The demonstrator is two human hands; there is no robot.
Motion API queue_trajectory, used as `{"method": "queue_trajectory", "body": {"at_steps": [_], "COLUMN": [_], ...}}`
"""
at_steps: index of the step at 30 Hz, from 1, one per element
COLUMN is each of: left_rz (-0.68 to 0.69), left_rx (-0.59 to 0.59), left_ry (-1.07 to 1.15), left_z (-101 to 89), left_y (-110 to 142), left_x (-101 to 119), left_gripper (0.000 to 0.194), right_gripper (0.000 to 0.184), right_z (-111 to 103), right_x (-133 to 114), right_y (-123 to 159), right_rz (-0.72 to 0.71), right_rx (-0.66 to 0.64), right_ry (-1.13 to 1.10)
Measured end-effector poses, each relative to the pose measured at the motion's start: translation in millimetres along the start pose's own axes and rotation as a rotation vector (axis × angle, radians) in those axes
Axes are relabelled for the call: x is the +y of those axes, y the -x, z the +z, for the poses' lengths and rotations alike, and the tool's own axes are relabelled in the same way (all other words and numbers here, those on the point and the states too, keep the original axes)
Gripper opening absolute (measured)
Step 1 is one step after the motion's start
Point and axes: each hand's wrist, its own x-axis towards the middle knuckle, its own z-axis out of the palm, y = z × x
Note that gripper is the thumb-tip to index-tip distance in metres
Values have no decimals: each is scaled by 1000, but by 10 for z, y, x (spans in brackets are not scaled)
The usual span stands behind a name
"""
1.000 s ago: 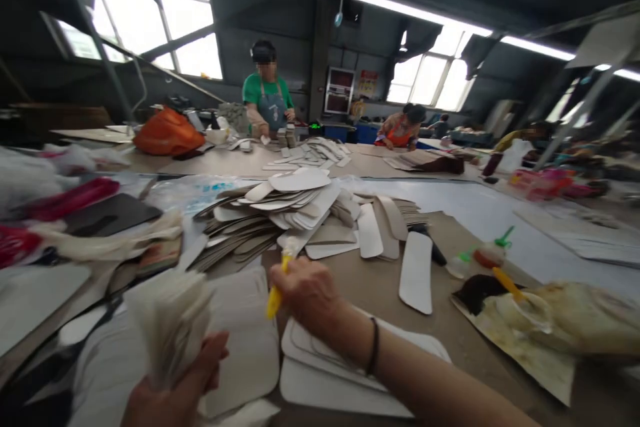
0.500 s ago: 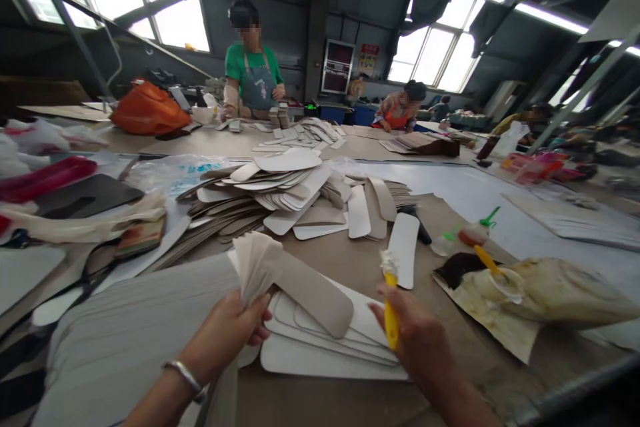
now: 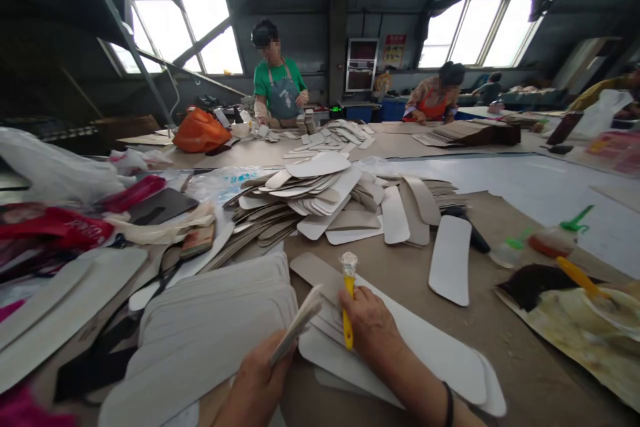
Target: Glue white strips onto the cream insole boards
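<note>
My left hand (image 3: 263, 370) is closed on a small bundle of thin pale strips (image 3: 304, 319), held on edge. In my right hand (image 3: 373, 320) is a brush (image 3: 349, 307) with a yellow handle, its bristle end pointing up and caked with white paste. Below the right hand lie overlapping long white rounded panels (image 3: 435, 353), with a grey-beige panel (image 3: 315, 273) at their far end. A layered stack of pale rounded panels (image 3: 200, 340) sits beside my left hand. Beyond both hands rises a loose heap of similar pieces (image 3: 325, 193).
At right, a paste tub (image 3: 620, 310) holds another yellow handle, near two green-tipped bottles (image 3: 555, 240). One white panel (image 3: 451, 260) lies nearer. Left are plastic bags (image 3: 55, 170) and black straps (image 3: 95, 367). Across stand a green-shirted person (image 3: 280, 90) and an orange bag (image 3: 200, 130).
My left hand has lowered and turned, so the fanned strips now show edge-on. My right hand with the brush has moved left, close to them. The view has swung left.
</note>
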Motion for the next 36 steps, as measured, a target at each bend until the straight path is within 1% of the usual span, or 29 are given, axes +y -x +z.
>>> {"method": "queue_trajectory", "body": {"at_steps": [3, 5, 8, 10, 12, 15, 17, 19, 24, 27, 30, 33, 36], "left_rz": [-2, 31, 136, 187, 214, 238, 256, 273, 286, 261, 219, 170, 124], "left_rx": [-73, -89, -109, -132, -170, -215, -222, -221, -229, -218, -200, -172, -122], "left_ry": [-92, -225, -464, -522, -544, -589, -616, -635, -643, -631, -596, -533, -452], "left_z": [-56, -72, -80, -98, -135, -211, -260, -306, -423, -492, -540, -571, -625], "left_y": [-40, -113, -327, -524, -726, -981, -1103, -1182, -1215, -1178, -1156, -1164, -1175], "left_x": [49, 119, 221, 244, 225, 161, 115, 66, -94, -209, -308, -353, -341], "left_gripper": [28, 27, 25, 26, 26, 20, 17, 18, 21, 22, 25, 29, 34], "right_gripper": [25, 27, 27, 27, 31, 37, 38, 38, 38, 38, 33, 29, 27], "right_z": [-8, -33, -110, -186, -270, -376, -421, -452, -547, -630, -687, -682, -643], "right_x": [3, 28, 117, 205, 307, 455, 529, 581, 694, 791, 895, 990, 1066], "right_y": [-2, -5, -26, -47, -57, -21, 38, 115, 361, 525, 679, 813, 916], "right_rz": [11, 22, 28, 69, 130, 180, 197, 212, 192, 174, 180, 209, 252], "right_rx": [11, 45, 172, 251, 282, 285, 285, 288, 304, 329, 327, 307, 273], "right_ry": [47, 85, 157, 204, 234, 238, 229, 222, 205, 195, 179, 160, 149]}}
